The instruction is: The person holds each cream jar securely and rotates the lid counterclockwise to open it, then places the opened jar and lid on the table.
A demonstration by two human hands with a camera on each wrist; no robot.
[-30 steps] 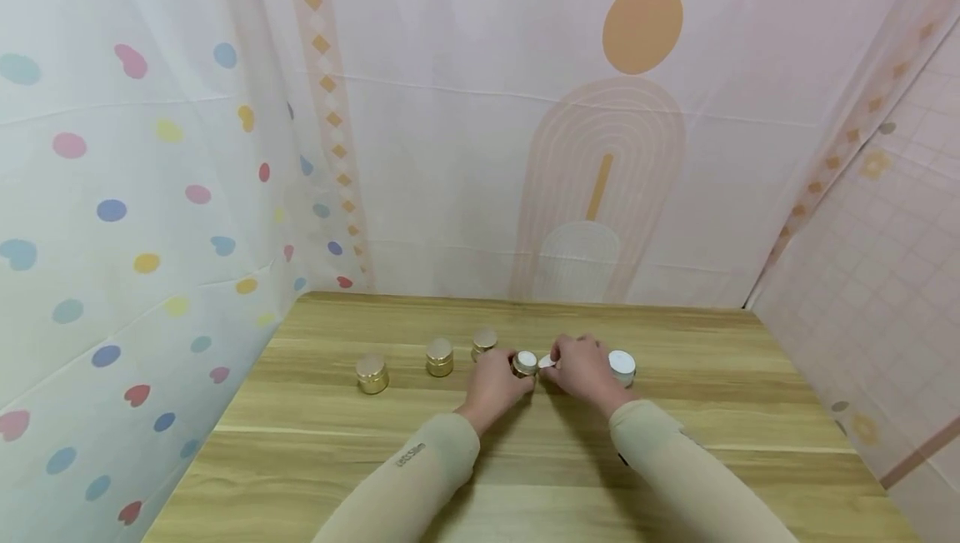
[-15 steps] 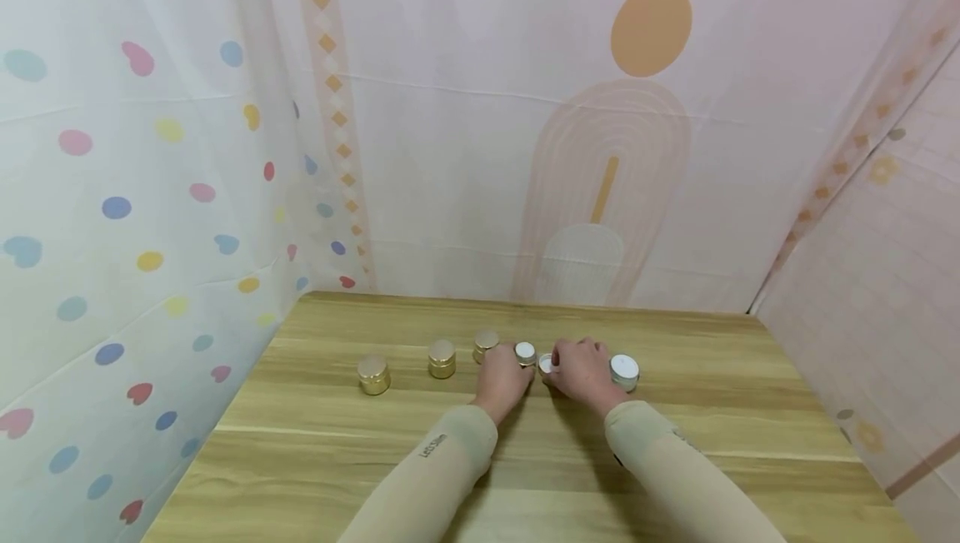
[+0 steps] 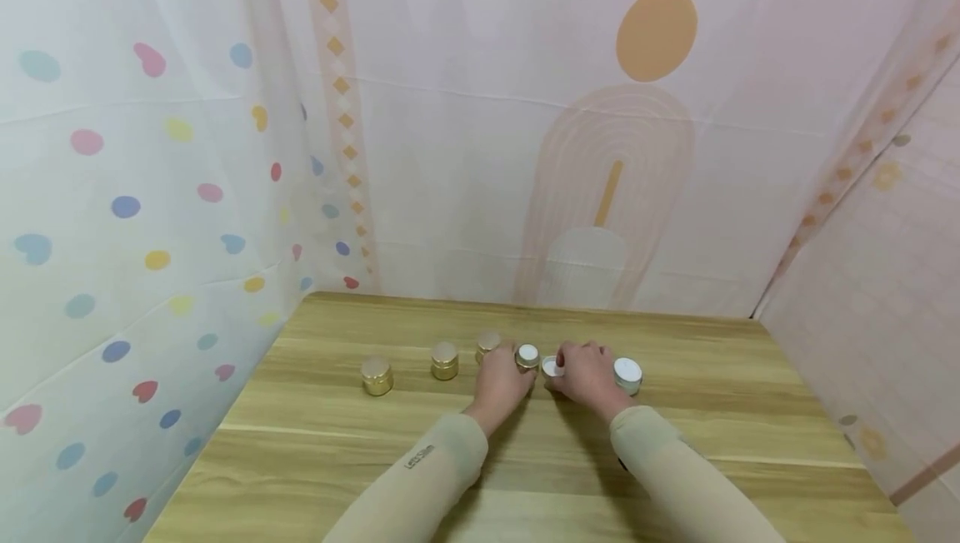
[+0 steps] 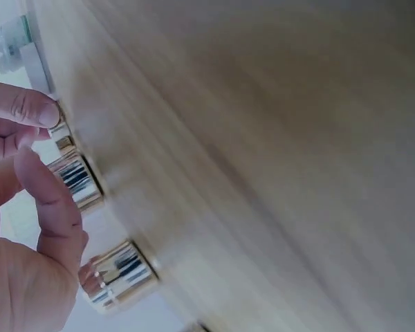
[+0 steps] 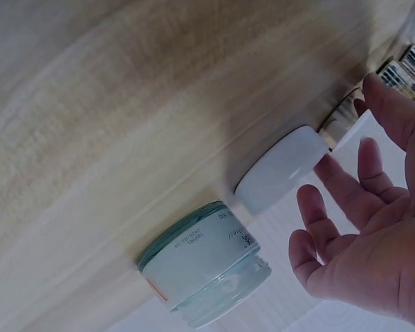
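My left hand [image 3: 501, 386] grips a small gold jar [image 3: 527, 355] whose round top shows white. In the left wrist view this jar [image 4: 76, 181] stands on the table beyond the curled fingers, partly covered. Just right of it, my right hand [image 3: 588, 374] has thumb and fingertips at a small round lid [image 3: 552, 366], which lies low with its white inside upward. In the right wrist view the lid [image 5: 341, 116] is partly hidden near the fingertips; the other fingers are loosely bent. A glass jar [image 5: 207, 266] and a larger white lid [image 5: 282, 169] stand beside the right hand.
Three small gold jars with lids on stand to the left: the leftmost jar [image 3: 377, 377], the middle jar [image 3: 445, 361], and a third jar [image 3: 488, 345] partly behind the left hand. The wooden table [image 3: 570, 485] ends at patterned curtains [image 3: 450, 151] behind and on both sides.
The small lid in the right hand was tilted a second ago and now lies flat, white side up. Both hands stay close together, with the left still holding the gold jar.
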